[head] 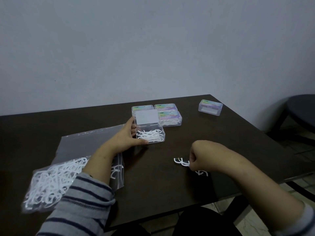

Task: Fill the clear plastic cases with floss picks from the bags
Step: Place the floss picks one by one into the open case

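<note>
An open clear plastic case (150,136) with several white floss picks inside sits mid-table, its lid (147,117) standing up behind it. My left hand (127,136) holds the case from its left side, thumb along the front edge. My right hand (198,155) pinches white floss picks (181,162) just above the table, right of the case. A few more loose picks (202,172) lie under my right wrist. A clear zip bag (51,181) full of floss picks lies at the front left, partly under my left forearm.
Three closed labelled cases (169,115) are grouped behind the open one. Another closed case (210,107) stands apart at the back right. The dark table (230,138) ends at a wall behind; a dark stool (301,109) is off its right edge.
</note>
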